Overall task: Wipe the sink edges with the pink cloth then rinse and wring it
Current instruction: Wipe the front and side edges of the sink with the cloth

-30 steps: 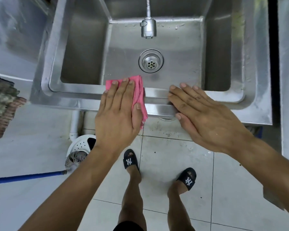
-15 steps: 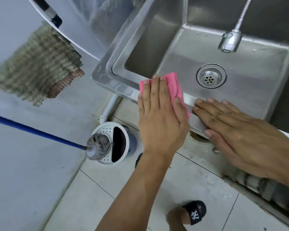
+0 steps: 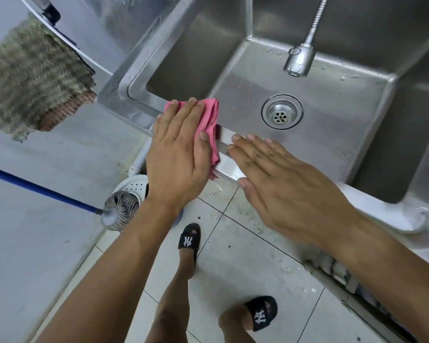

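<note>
**Front rim wipe, cloth under left palm**

Stainless sink over wet floor tiles. Our left hand lies flat, fingers spread, pressing the folded pink cloth onto the front rim near the left corner. Our right hand rests open and empty on the same rim, just beside it. We judge the cloth soft, light and limp; bunching it in the fist should suit wringing. Only legible marking: "NY" logos on both black slides.

Pale tiled floor, grey wall left, blue-handled mop in white bucket.
</note>
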Tool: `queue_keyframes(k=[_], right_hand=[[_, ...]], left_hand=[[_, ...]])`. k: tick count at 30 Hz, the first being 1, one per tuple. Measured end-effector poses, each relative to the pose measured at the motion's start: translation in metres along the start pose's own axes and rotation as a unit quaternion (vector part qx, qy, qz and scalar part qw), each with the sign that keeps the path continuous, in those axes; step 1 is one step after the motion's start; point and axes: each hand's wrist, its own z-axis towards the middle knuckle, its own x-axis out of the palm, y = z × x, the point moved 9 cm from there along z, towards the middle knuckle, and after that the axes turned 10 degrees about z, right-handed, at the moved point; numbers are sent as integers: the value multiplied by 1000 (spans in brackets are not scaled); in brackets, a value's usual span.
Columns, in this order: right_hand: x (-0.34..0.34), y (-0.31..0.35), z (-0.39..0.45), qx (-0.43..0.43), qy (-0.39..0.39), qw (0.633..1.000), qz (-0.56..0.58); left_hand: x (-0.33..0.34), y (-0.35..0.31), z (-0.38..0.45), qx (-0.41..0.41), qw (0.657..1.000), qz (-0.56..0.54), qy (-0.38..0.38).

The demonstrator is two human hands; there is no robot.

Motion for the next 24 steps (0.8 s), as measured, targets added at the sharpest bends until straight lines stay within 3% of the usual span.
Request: queue_keyframes(k=[4, 7, 11, 14, 19, 24], right_hand=[[2, 0, -1, -6, 3, 1000, -10], [3, -1, -1, -9, 1, 1000, -4], [2, 0, -1, -20, 0, 1000, 6], [2, 1, 1, -20, 14, 999, 42], [-3, 3, 15, -28, 28, 998, 46], [0, 18, 45, -24, 32, 997, 70]], left_hand=[[2, -12, -20, -81, 997, -3, 5], [1, 1, -9, -35, 998, 19, 40], [-1, 50, 27, -82, 994, 21, 67], [-1, 35, 7, -84, 995, 11, 56], [0, 48, 12, 23, 994, 38, 100], [-2, 91, 36, -50, 995, 19, 82]])
